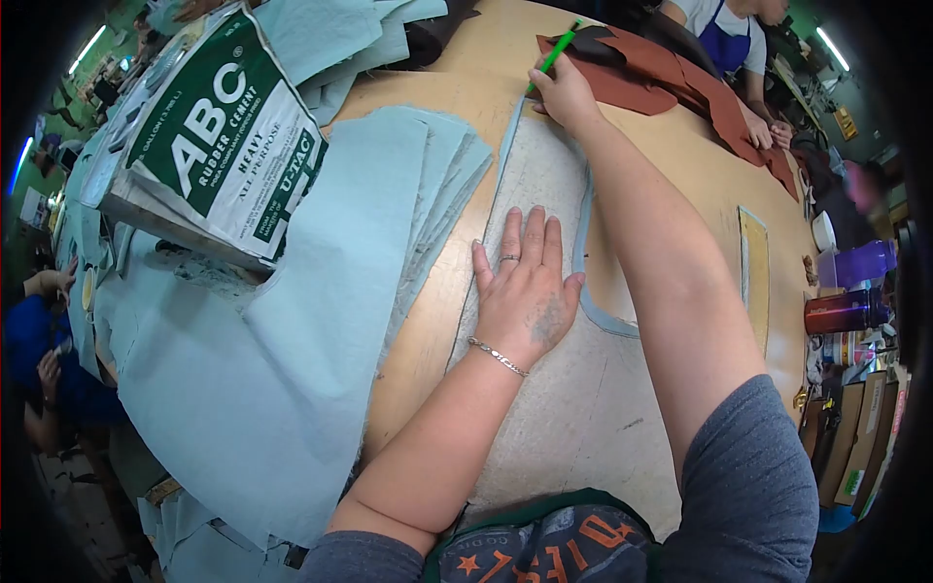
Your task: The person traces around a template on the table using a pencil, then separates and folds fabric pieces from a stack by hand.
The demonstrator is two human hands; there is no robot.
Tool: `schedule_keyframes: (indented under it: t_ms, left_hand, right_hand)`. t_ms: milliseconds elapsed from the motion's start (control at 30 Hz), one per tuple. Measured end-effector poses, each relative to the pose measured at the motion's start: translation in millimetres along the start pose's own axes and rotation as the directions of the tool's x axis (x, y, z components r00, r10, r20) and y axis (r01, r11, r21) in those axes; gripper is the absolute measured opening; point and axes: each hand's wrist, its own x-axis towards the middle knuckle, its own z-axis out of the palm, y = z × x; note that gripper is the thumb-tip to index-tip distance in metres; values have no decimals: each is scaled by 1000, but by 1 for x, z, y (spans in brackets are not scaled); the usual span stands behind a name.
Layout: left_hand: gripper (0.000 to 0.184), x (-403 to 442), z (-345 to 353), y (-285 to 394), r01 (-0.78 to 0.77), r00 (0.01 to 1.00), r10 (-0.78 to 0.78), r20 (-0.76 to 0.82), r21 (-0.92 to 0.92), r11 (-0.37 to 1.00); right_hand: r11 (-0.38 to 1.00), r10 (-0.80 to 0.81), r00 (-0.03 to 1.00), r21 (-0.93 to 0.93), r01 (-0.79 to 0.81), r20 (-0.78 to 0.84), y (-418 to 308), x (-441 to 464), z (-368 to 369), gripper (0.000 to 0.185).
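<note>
My left hand lies flat with spread fingers on a pale grey pattern piece, which has a light blue edge along its curved cutout. A ring and a chain bracelet are on this hand. At the far end of the piece, my right hand holds a green pencil, its lower end by the piece's top left edge. To the left lies a stack of light blue sheets, and a rubber cement can rests on them, tilted in view.
Reddish-brown leather pieces lie at the back right of the wooden table. A yellowish strip is at the right. Cups and a dark red tumbler line the right edge. Co-workers are at the back right and far left.
</note>
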Motion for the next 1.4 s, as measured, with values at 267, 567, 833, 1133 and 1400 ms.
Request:
schedule_keyframes:
  t_ms: [267, 567, 833, 1133, 1400]
  left_hand:
    - [56, -1, 3, -2, -3, 1000, 3, -20, -16, 1000]
    - [56, 0, 2, -1, 0, 1000, 0, -10, -9, 1000]
    - [57, 0, 1, -2, -1, 1000, 1, 6, -11, 1000]
    - [56, 0, -1, 0, 5, 1000, -5, 10, -1, 1000]
    - [49, 8, -11, 5, 0, 1000, -1, 17, 58, 998]
  right_hand:
    - [964, 48, 907, 217, -151, 418, -23, -81, -5, 21]
    - [978, -7, 858, 183, -102, 514, -29, -91, -1, 20]
    - [982, 80, 938, 133, -132, 337, -13, -50, -9, 12]
    - [960, -72, 957, 241, 143, -280, 21, -8, -2, 18]
    - [832, 140, 928, 549, 80, -346, 45, -65, -54, 22]
